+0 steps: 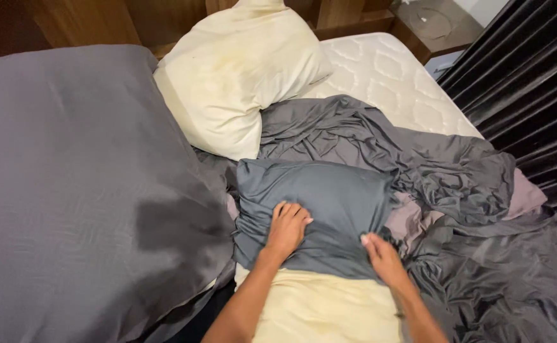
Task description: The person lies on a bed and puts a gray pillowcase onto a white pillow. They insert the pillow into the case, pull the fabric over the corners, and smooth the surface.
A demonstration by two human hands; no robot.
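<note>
Two bare hands are working a dark grey pillowcase [316,209] over a cream pillow [323,308] lying near the viewer on the bed [386,70], its near end sticking out uncovered. The left hand [286,227] is pressing flat and open on the case, seemingly steadying it, while the right hand [382,254] is pinching the case's right edge. A second bare cream pillow [237,76] is leaning at the far side, with crumpled grey sheets [456,171] bunching to the right.

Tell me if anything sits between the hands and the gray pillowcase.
Nothing visible does. The left hand lies flat on the gray pillowcase, and the right hand pinches its lower edge over the cream pillow.
</note>
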